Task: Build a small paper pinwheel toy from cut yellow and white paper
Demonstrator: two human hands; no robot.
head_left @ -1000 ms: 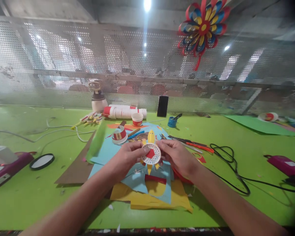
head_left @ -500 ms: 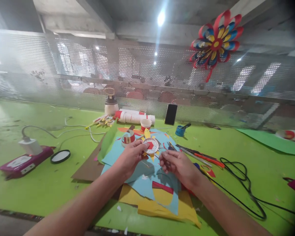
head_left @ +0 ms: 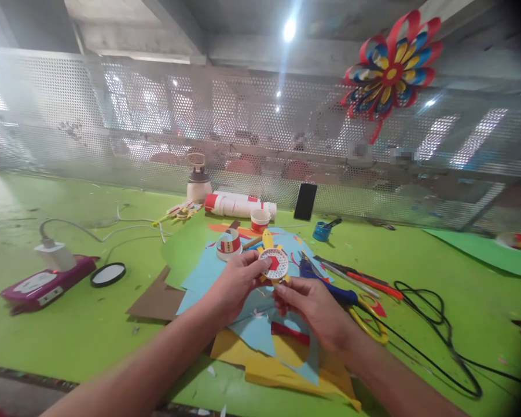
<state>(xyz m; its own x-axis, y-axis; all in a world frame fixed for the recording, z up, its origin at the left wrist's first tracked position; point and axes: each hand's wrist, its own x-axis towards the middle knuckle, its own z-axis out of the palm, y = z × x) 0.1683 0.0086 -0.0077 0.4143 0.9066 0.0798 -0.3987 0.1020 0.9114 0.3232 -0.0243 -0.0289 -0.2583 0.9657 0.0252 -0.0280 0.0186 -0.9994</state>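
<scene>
Near the middle of the head view is a paper turtle [head_left: 279, 263], with a round white patterned shell, a red hexagon at its centre, and a yellow head and legs. My left hand [head_left: 231, 285] grips its left side, thumb on top of the shell. The fingers of my right hand [head_left: 312, 304] pinch at the turtle's lower edge by a yellow leg; any smaller piece between them is hidden. Just beyond my right hand lie scissors [head_left: 368, 325] with blue and yellow handles. Cut sheets of blue paper [head_left: 252, 333] and yellow paper [head_left: 295, 379] lie underneath.
Behind the turtle stand a paper cup [head_left: 260, 220], a cut cup ring [head_left: 229, 246], stacked cups [head_left: 238, 205] and a phone [head_left: 305, 201]. A blue pot [head_left: 322, 231] sits right of these. A power strip [head_left: 47, 286] lies left, a black cable [head_left: 445, 341] right.
My right hand has come in to the turtle's lower edge; before, it was slightly apart on the right. The scissors' handles now show more fully. The whole view has shifted slightly.
</scene>
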